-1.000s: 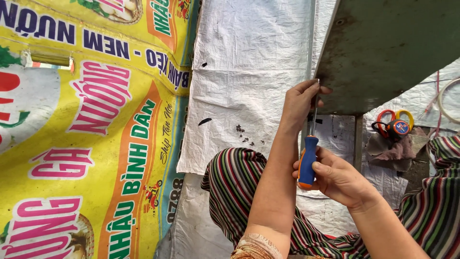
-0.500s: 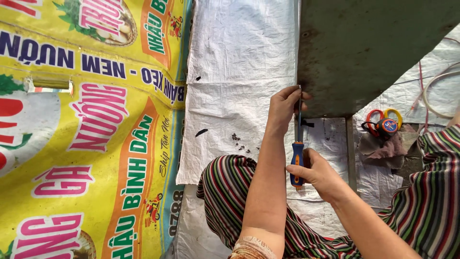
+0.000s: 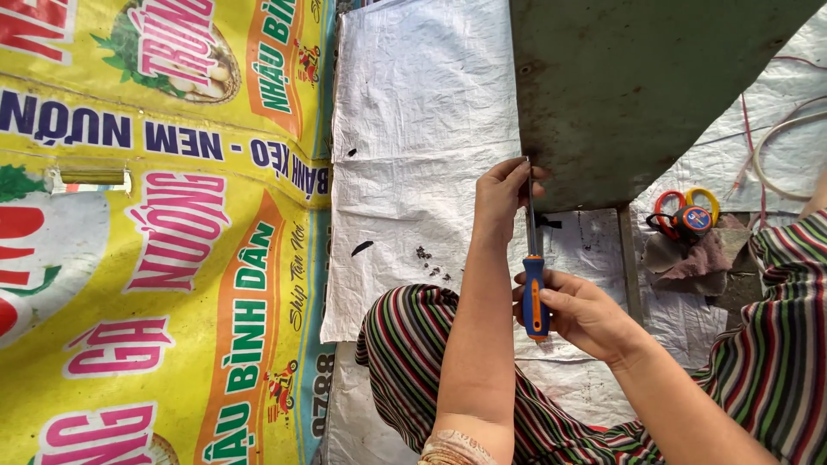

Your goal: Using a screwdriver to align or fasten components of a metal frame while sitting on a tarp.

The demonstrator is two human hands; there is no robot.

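Observation:
A screwdriver (image 3: 535, 293) with a blue and orange handle points up at the lower edge of a large grey-green metal panel (image 3: 637, 86). My right hand (image 3: 586, 314) grips the handle. My left hand (image 3: 504, 196) pinches the thin metal shaft near its tip, right at the panel's corner. Whatever the tip touches is hidden by my fingers. My knees in striped trousers (image 3: 413, 344) lie below my arms.
A white woven sheet (image 3: 413, 129) covers the ground, with small dark bits (image 3: 431, 258) on it. A yellow printed banner (image 3: 155, 258) lies at left. A tape measure (image 3: 693, 220), red and yellow scissor handles (image 3: 680, 202) and a cloth (image 3: 685, 258) sit at right, near pale cables (image 3: 775, 155).
The view has shifted, so the panel and hands sit further left and lower in the frame. Both hands keep their hold on the screwdriver at the panel's edge.

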